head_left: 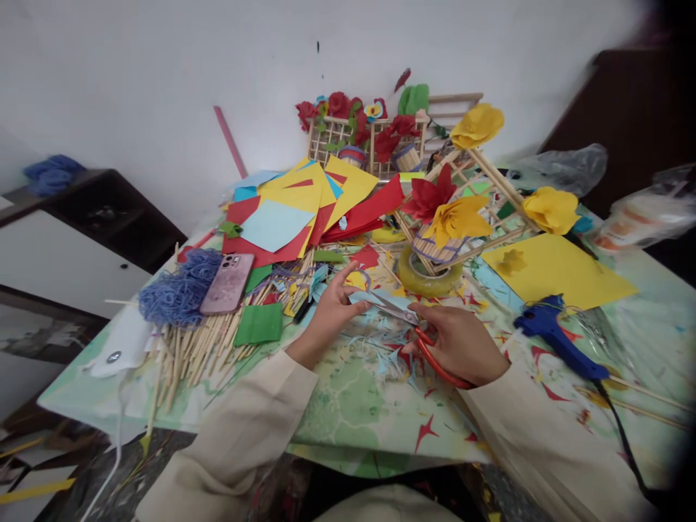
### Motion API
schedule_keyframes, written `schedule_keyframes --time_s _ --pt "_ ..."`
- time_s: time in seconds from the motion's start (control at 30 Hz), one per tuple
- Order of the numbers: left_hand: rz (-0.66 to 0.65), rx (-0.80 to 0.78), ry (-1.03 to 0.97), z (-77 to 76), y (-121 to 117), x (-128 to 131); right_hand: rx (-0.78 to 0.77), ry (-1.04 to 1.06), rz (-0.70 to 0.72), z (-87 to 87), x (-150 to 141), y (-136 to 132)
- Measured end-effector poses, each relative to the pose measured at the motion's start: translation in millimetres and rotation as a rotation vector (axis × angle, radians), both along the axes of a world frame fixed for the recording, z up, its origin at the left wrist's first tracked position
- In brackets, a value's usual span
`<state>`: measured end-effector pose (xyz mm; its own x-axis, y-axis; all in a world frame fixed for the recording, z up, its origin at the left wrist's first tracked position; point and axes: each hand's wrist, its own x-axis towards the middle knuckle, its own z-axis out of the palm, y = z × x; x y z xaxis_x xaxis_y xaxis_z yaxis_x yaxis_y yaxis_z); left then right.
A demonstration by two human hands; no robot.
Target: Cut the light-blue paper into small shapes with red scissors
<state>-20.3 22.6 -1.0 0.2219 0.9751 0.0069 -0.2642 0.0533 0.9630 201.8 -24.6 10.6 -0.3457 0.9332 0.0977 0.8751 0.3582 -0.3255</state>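
My right hand (460,342) is closed round the red handles of a pair of scissors (413,326), whose blades point left. Between the fingers of my left hand (330,308) is pinched a small piece of light blue paper (363,299), which meets the blades. Both hands hover just above the table (353,406), over scattered blue and red paper scraps.
A blue glue gun (554,335) with a cable lies to the right beside a yellow sheet (560,272). A tape roll (421,275), stick frames with paper flowers (462,210), stacked coloured sheets (304,206), a phone (228,283), blue yarn (174,293) and wooden sticks (196,348) surround the hands.
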Motion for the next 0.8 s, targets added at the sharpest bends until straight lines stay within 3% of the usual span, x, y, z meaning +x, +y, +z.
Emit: schedule_keyframes --time_s 0.8 --pt "-0.043 -0.048 -0.049 0.4 -1.9 1.6 -0.06 0.092 -0.005 1.5 -3.2 -2.6"
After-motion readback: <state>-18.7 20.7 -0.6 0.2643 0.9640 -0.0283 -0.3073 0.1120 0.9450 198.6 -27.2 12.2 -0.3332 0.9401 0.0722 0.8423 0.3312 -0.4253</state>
